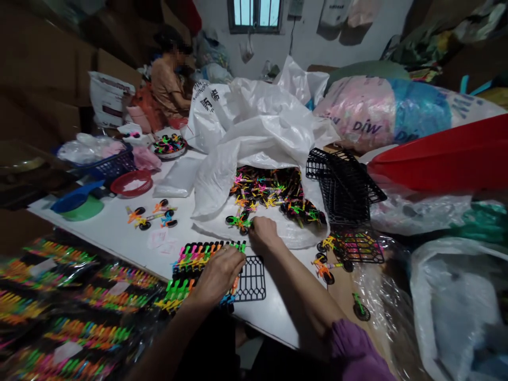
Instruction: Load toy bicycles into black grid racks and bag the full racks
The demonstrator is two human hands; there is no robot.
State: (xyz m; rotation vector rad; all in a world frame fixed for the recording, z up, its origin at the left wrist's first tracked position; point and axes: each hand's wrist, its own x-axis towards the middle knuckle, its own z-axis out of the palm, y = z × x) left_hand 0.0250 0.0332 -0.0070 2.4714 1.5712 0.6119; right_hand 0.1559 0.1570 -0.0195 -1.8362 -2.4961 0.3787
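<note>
My left hand point(220, 272) lies over a packed row of colourful toy bicycles point(186, 283), its fingers curled around the ones at the right end. The bicycles stand in a black plastic grid rack point(254, 280), whose right part shows bare bars. At the mouth of a white woven sack point(214, 185), my right hand point(263, 231) is closed, its fingertips at the wheel of a green toy bicycle point(237, 221). More toy bicycles point(265, 188) fill the sack in a loose heap. The fingertips of both hands are partly hidden.
Stacked black racks point(345, 185) lie right of the sack; loose bicycles point(327, 264) sit near the table's right edge. Bagged bicycle sets point(87, 336) crowd the lower left. A red basket point(132, 183) and blue scoop point(77, 196) stand left. Another person point(169, 84) sits behind.
</note>
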